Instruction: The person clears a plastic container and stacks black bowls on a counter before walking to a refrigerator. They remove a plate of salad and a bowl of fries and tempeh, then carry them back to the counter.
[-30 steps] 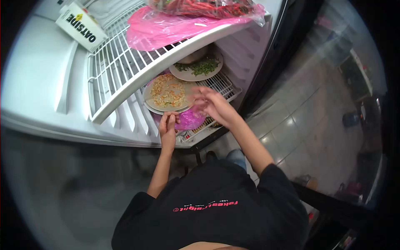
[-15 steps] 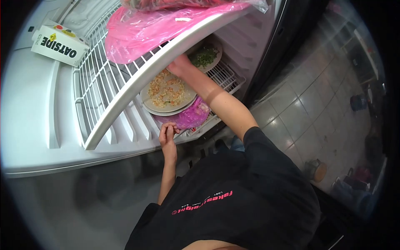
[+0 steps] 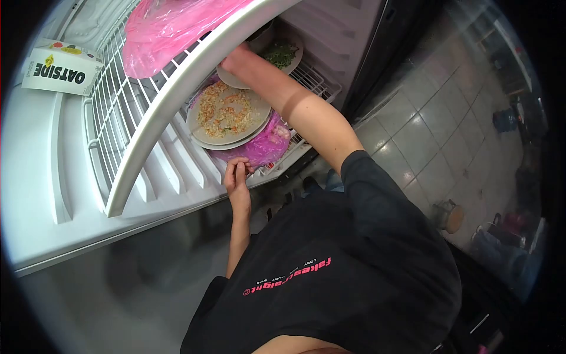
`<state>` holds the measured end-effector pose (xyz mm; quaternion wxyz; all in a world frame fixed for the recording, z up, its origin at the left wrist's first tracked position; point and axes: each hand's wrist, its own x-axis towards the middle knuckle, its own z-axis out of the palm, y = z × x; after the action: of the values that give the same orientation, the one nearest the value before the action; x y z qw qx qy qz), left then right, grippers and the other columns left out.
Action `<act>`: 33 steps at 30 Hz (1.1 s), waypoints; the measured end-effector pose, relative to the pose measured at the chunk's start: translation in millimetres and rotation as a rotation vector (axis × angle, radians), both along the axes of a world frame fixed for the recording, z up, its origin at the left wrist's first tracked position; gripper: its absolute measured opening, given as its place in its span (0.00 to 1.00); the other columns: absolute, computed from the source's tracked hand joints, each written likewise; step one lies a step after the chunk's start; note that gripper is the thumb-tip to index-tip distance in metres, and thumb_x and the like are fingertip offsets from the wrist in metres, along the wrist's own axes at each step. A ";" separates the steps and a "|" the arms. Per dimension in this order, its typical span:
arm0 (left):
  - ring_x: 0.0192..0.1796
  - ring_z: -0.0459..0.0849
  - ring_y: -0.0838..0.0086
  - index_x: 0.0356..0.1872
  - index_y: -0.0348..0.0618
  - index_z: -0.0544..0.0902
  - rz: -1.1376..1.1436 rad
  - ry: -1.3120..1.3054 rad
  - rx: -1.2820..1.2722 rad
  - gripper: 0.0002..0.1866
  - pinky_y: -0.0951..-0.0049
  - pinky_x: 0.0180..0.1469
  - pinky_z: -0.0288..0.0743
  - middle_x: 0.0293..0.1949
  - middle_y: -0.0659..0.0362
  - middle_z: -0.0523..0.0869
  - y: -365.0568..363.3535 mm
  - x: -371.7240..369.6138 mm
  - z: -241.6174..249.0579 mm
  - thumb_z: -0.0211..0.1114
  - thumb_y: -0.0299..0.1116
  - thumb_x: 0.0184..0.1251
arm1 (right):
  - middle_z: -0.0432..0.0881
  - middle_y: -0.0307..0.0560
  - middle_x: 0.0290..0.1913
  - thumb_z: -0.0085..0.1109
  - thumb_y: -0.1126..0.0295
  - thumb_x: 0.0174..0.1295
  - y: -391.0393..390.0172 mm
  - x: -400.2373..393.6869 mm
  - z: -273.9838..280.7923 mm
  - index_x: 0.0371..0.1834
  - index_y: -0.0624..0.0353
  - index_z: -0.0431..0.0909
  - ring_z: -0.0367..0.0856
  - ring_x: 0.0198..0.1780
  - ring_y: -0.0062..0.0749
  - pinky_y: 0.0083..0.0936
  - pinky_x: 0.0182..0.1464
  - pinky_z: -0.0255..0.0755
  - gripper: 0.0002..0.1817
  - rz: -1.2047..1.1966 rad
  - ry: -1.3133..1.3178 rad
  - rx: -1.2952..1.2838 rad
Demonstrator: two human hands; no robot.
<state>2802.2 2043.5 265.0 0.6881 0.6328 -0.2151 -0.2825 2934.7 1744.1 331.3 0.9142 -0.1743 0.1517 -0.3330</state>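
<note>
1. While your right arm reaches in under the upper shelf, your right hand (image 3: pixel 237 58) sits over the edge of the plate of leaves (image 3: pixel 228 77). Its fingers are hidden at the shelf's white rim (image 3: pixel 171 87), so whether it grasps anything cannot be told.
2. Your left hand (image 3: pixel 237 171) is at the near edge of the purple bag (image 3: pixel 270 144), fingers bent inward; you cannot tell from this view whether they pinch it.
3. Just in front of your right forearm, the plate of chopped food (image 3: pixel 250 122) lies on the lower level of the fridge. It is round and pale, scattered with small cream and orange bits, and its smooth rim shows bare.
4. Beneath it, the edge of a second plate (image 3: pixel 227 147) shows. The purple bag, thin, shiny and crumpled, bulges out beside the pair, with pale lumps showing through.
5. Farther in, the plate of leaves carries a dark green heap, partly covered by your arm.
6. Above, a glossy pink bag (image 3: pixel 159 35) spreads over the wire shelf, and a white carton (image 3: pixel 62 71) marked OATSIDE is at its left.
</note>
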 end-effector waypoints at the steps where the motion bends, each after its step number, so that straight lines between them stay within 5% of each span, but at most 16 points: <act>1: 0.37 0.75 0.80 0.41 0.37 0.78 -0.001 0.005 0.011 0.08 0.79 0.46 0.72 0.36 0.62 0.77 -0.3 -0.4 -0.4 0.52 0.30 0.76 | 0.67 0.46 0.22 0.39 0.71 0.65 1.0 -3.3 2.6 0.35 0.60 0.64 0.60 0.14 0.27 0.30 0.15 0.60 0.05 -0.004 0.002 -0.002; 6: 0.37 0.75 0.80 0.41 0.37 0.78 -0.021 0.012 -0.008 0.08 0.79 0.47 0.72 0.36 0.62 0.77 -0.6 3.0 -2.1 0.52 0.30 0.76 | 0.65 0.42 0.21 0.39 0.59 0.75 15.1 -20.9 8.1 0.37 0.57 0.57 0.57 0.14 0.22 0.25 0.14 0.50 0.13 0.026 0.136 -0.125; 15: 0.37 0.75 0.81 0.41 0.37 0.78 -0.043 0.003 0.002 0.08 0.79 0.46 0.72 0.36 0.62 0.77 2.1 5.8 -2.2 0.52 0.29 0.75 | 0.66 0.41 0.21 0.42 0.60 0.75 16.0 -56.1 10.0 0.55 0.53 0.51 0.55 0.15 0.19 0.20 0.16 0.51 0.15 0.220 0.124 -0.275; 33: 0.37 0.75 0.80 0.43 0.38 0.77 -0.080 0.008 -0.023 0.08 0.79 0.44 0.69 0.36 0.62 0.77 -13.1 6.6 15.2 0.51 0.30 0.75 | 0.63 0.34 0.19 0.43 0.58 0.75 75.9 -166.1 56.5 0.43 0.50 0.56 0.54 0.15 0.16 0.18 0.17 0.48 0.11 0.468 0.165 -0.425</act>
<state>2808.8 2030.5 280.1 0.6843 0.6145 -0.2411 -0.3099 2768.6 1820.0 387.7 0.8936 -0.4179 0.1082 -0.1229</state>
